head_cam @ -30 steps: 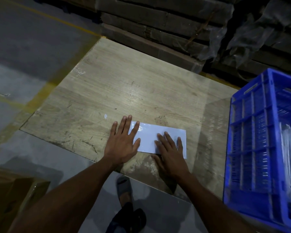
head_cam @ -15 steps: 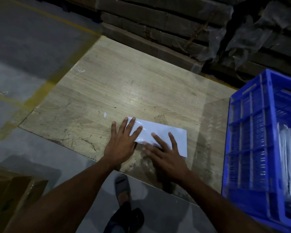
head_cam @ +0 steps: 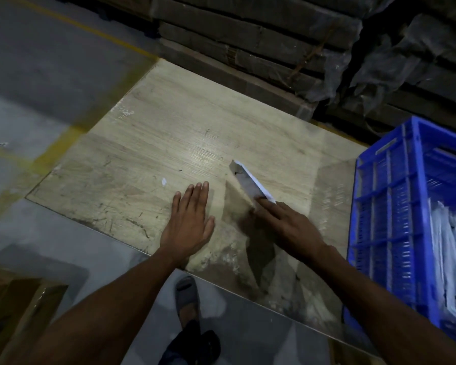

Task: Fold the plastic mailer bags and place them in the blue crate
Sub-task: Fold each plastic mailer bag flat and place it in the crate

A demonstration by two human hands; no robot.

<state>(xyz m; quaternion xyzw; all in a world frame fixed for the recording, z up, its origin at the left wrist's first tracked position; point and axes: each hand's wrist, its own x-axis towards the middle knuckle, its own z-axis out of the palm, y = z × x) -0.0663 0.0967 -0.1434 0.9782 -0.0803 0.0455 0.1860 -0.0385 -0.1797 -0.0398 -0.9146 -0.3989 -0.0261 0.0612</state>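
Hands differ: left hand [head_cam: 187,222] lies flat, fingers spread on the table [head_cam: 169,133]; right hand [head_cam: 287,227] pinches the tilted folded mailer [head_cam: 249,184].

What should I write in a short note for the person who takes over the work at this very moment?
Left hand: open, flat on the table, holding nothing.
Right hand: pinches the folded mailer bag, raised at a tilt over the table.
Blue crate: at the right, with folded bags already inside.
Done: this bag is folded.
Left: place it in the crate; no unfolded bags are in view.
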